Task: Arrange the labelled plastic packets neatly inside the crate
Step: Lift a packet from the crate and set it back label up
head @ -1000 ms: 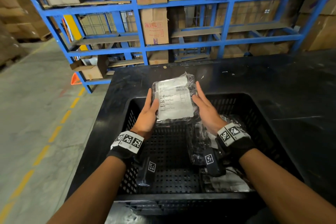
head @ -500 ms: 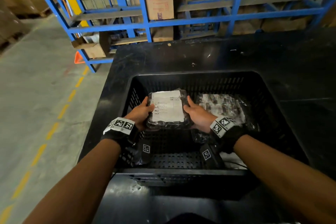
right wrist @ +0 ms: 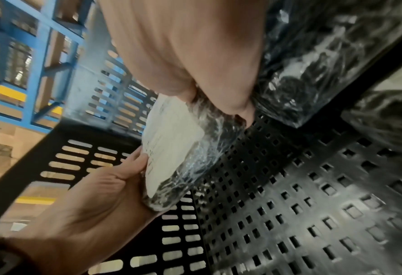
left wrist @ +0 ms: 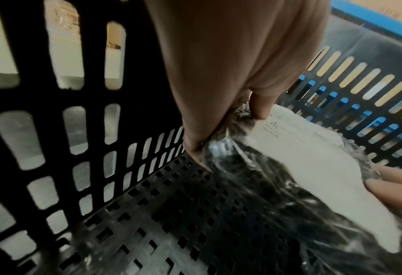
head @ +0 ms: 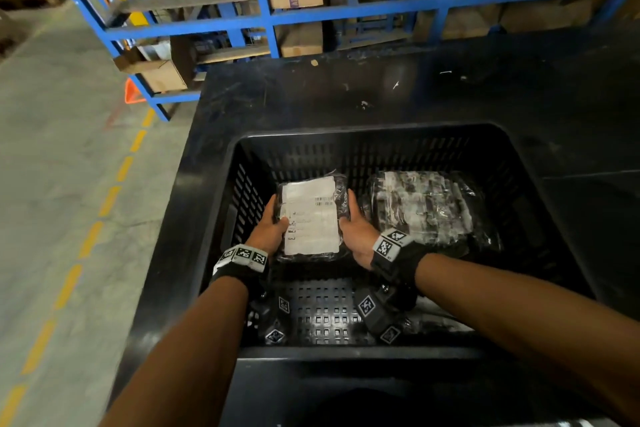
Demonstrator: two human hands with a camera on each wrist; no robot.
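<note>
- head view: high, looks forward and down into the black crate [head: 381,139] on the bench [head: 450,87]; blue racking [head: 273,15] behind; mid distance
- left wrist view: inside the crate, very close, looks along the left hand [left wrist: 230,74] toward the far slotted wall; blurred
- right wrist view: inside the crate, close, rolled, looks along the right hand [right wrist: 183,52] leftward
- shared: labelled packet [head: 310,218], both hands, perforated crate floor [right wrist: 312,204]

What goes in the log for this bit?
both hands grip white-labelled plastic packet | low inside black slotted plastic crate | beside clear-wrapped packet
</note>
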